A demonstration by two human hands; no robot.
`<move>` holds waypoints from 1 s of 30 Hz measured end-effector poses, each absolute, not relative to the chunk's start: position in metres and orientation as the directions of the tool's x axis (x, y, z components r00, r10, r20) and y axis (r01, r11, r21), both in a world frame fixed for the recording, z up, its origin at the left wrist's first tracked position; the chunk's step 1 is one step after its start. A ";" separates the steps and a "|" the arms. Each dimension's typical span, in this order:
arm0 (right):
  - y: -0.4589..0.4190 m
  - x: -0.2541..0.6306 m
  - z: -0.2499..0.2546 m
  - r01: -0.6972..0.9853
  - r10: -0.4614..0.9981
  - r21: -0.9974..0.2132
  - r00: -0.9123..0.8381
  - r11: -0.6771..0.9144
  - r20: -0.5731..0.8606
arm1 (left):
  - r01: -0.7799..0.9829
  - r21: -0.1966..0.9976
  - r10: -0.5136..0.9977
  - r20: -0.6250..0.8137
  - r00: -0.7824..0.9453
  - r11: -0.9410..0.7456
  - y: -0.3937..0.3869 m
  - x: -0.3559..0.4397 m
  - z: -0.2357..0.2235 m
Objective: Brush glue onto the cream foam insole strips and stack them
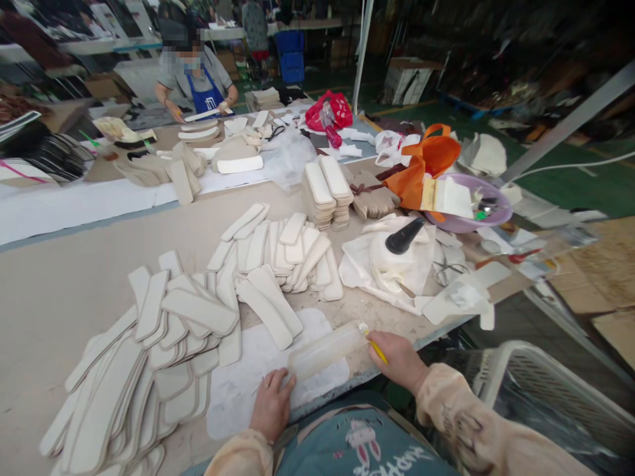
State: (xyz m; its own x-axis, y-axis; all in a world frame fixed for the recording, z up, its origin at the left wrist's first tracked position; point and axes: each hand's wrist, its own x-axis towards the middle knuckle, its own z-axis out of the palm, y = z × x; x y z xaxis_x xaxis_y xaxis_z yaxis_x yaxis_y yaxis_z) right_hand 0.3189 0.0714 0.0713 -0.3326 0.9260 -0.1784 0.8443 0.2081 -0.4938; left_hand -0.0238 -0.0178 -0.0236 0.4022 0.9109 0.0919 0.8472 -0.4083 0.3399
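My left hand (272, 403), a ring on one finger, holds the near left end of a long pale strip (325, 350) with its fingertips. The strip lies on a white paper sheet (233, 390) at the table's front edge. In my right hand (399, 360) is a slim yellow-handled brush (379, 352), its whitish tip touching the strip's far right end. Left of the sheet spreads a big loose pile of rounded off-white pieces (198, 311), a few resting on the sheet. Behind my right hand stands a white-wrapped container (384, 258) with a black object (404, 236) on top.
Two neat stacks of pieces (320, 185) stand mid-table beside a tied bundle (372, 195). Scissors (448, 270), a purple basin (489, 208) and an orange bag (429, 162) are at right. A plastic basket (560, 380) sits beside me. A co-worker (198, 79) works opposite.
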 end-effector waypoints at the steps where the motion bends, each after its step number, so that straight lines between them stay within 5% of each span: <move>1: 0.070 0.312 0.071 0.862 0.917 -0.451 -0.347 0.230 -0.195 | 0.848 0.339 0.912 0.095 0.400 -0.407 -0.018 -0.024 -0.024; 5: 0.063 0.275 0.067 0.885 0.872 -0.343 -0.413 0.315 -0.265 | 0.851 0.333 0.913 0.100 0.396 -0.405 -0.018 -0.023 -0.024; 10: 0.056 0.243 0.072 0.850 0.817 -0.355 -0.496 0.389 -0.293 | 0.849 0.333 0.911 0.100 0.401 -0.411 -0.017 -0.024 -0.023; 17: 0.063 0.271 0.074 0.914 0.891 -0.330 -0.339 0.236 -0.303 | 0.837 0.368 0.912 0.100 0.398 -0.406 -0.016 -0.024 -0.022; 26: 0.047 0.231 0.066 0.653 0.847 -0.751 -0.450 0.097 -0.282 | 0.822 0.409 0.911 0.066 0.407 -0.397 -0.014 -0.025 -0.017; 30: 0.045 0.230 0.050 0.564 0.871 -0.822 -0.365 -0.075 -0.330 | 0.804 0.430 0.905 0.083 0.418 -0.410 -0.013 -0.027 -0.018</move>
